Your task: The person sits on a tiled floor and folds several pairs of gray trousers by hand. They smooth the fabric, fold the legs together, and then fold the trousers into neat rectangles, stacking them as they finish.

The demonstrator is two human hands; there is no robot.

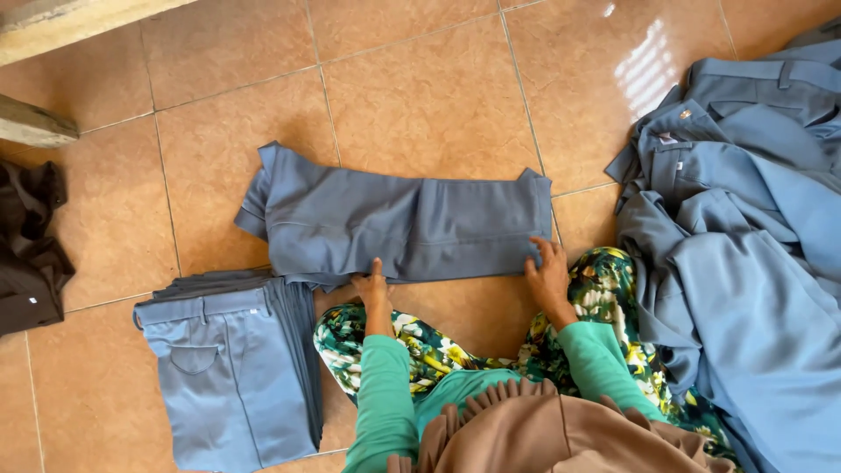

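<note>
Directly ahead of the seated person's knees lies the folded blue-grey pair of trousers (403,228), a smooth woven cloth pressed into a long flat band on the glossy orange-brown tiled floor (420,88). Its long axis runs left to right, square across the person's line of reach, so both hands meet it along the near long edge.

Left hand (374,287): fingers close together and extended, tips resting on the near edge of the band, a little left of its middle. Flat press, nothing pinched that I can see.

Right hand (548,273): fingers spread somewhat, laid on the band's near right corner, close to the folded end. Also flat on the cloth; whether any fabric is caught under the fingertips cannot be told.

Neither hand is clearly nearer; each sits on its own stretch of the same edge, the right closer to an end.

Relative to the folded band:
- Just below its left end, a neat stack of folded blue-grey trousers (232,368), top pair showing waistband, belt loops and a curved back pocket; the stack's upper edge nearly touches or slips under the band.
- Well to its right, a loose rumpled heap of the same blue-grey garments (745,228), soft folds, unsorted.
- Far to its left, a dark brown crumpled garment (31,254).

Person wears green long sleeves (385,394) and floral green-yellow cloth over the legs (604,289).
</note>
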